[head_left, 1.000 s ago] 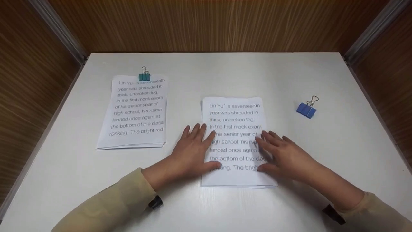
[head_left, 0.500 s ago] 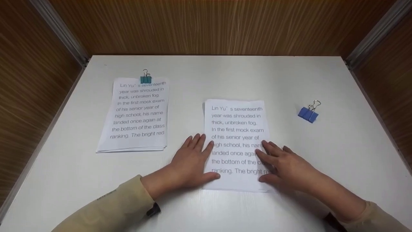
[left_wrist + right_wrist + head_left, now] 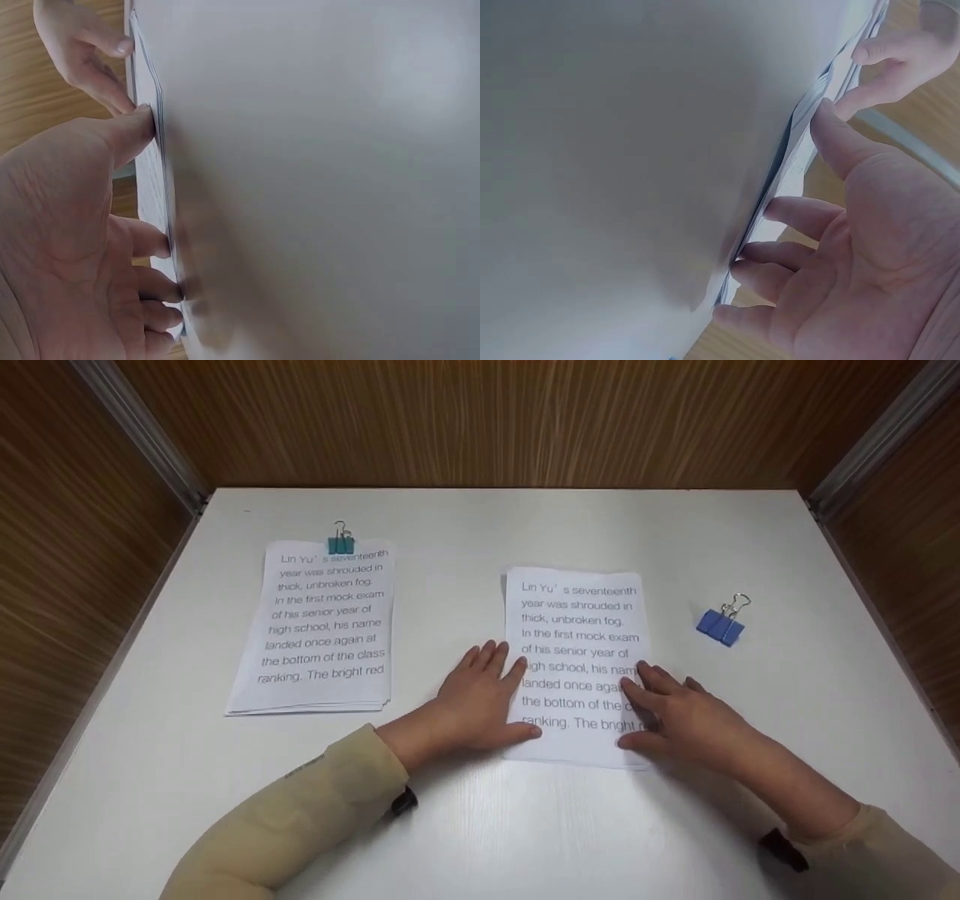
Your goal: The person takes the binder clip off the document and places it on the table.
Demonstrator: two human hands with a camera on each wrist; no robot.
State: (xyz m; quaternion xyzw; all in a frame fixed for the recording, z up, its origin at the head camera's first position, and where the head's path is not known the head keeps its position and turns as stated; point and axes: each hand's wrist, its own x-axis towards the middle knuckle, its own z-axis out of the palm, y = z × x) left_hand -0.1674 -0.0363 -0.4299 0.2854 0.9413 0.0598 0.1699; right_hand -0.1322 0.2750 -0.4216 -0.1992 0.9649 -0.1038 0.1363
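A stack of printed paper sheets (image 3: pixel 577 660) lies flat on the white table, between both hands. My left hand (image 3: pixel 480 697) rests at its left edge, fingers spread, with the thumb over the lower left corner area. Along the right edge lies my right hand (image 3: pixel 682 712), its index finger and thumb on the top sheet. The right wrist view shows the sheets (image 3: pixel 802 112) slightly fanned and bowed at their edge, with fingertips right at it. Off to the right sits a blue binder clip (image 3: pixel 721 628), its wire handles pointing away.
At the left lies a second stack of printed sheets (image 3: pixel 322 619), a teal binder clip (image 3: pixel 341 544) gripping its top edge. Wood-grain panels (image 3: pixel 495 420) wall the table (image 3: pixel 480 529) at the back and both sides.
Both hands have slid the middle stack to the right and away from the body. Earlier the hands shifted slightly down its edges. The clipped stack and blue clip stay in place.
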